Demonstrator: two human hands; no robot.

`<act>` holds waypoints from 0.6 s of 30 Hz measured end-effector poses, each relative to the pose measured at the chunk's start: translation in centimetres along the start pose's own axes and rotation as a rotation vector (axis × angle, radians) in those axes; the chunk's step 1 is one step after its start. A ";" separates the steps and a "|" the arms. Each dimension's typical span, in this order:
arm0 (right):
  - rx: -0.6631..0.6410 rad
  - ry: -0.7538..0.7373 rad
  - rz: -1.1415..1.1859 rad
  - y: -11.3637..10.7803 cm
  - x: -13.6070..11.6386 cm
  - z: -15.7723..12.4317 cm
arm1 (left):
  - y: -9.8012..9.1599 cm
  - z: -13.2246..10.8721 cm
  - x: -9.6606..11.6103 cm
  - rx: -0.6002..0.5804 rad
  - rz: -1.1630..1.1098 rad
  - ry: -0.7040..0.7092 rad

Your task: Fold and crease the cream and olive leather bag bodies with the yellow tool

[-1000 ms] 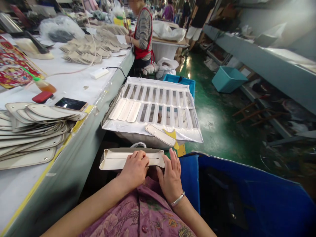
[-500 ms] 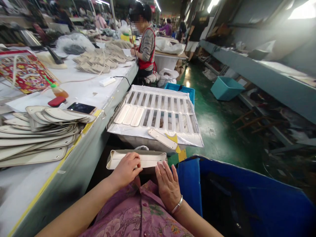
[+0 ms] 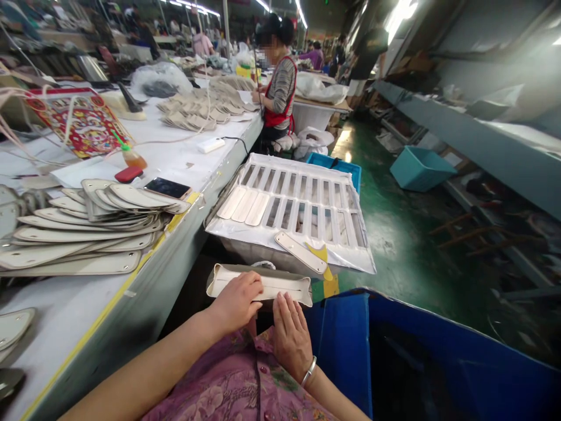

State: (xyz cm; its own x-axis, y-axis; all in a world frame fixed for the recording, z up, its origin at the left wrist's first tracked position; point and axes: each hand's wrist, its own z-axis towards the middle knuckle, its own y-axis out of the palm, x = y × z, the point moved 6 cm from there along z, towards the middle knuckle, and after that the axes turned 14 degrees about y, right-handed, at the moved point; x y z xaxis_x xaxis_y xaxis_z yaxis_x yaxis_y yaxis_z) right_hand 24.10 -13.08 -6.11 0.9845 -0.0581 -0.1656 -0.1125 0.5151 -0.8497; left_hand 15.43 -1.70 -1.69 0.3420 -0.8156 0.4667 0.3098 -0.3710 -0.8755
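A long pale bag-like piece with a thin dark line along it lies in front of my body. My left hand grips its near edge left of the middle, fingers curled over the top. My right hand, wearing a silver bangle, lies flat with fingers stretched against its near edge, right of the middle. Beyond it, a white slotted frame covers a bin. On that frame's front edge rest a pale oblong panel and a yellow piece. Several pale strips lie on its left part.
On the left table are stacked pale panels, a phone and a small bottle. A large blue bin stands at my right. A co-worker sits farther up the table. A teal bin is right.
My right hand has slid left along the near edge, its fingers now closer together. My left hand keeps its hold. The view has turned slightly left.
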 end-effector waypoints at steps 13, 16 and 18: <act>-0.008 0.009 -0.004 1.1 -1.7 0.5 | -1.5 -2.4 -1.5 0.114 0.017 0.039; -0.023 0.000 -0.028 1.6 -2.2 0.7 | -1.4 -2.4 -1.5 0.133 0.043 -0.009; -0.014 -0.005 -0.045 1.9 -2.5 0.8 | -1.4 -2.5 -1.6 0.138 0.052 -0.032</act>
State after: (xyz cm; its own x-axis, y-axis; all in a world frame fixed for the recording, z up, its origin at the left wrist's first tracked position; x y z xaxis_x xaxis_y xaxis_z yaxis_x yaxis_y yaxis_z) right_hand 21.52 -11.25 -6.91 0.9892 -0.0768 -0.1248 -0.0701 0.4998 -0.8633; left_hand 12.27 -0.97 -1.50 0.3880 -0.8168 0.4269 0.4090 -0.2626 -0.8740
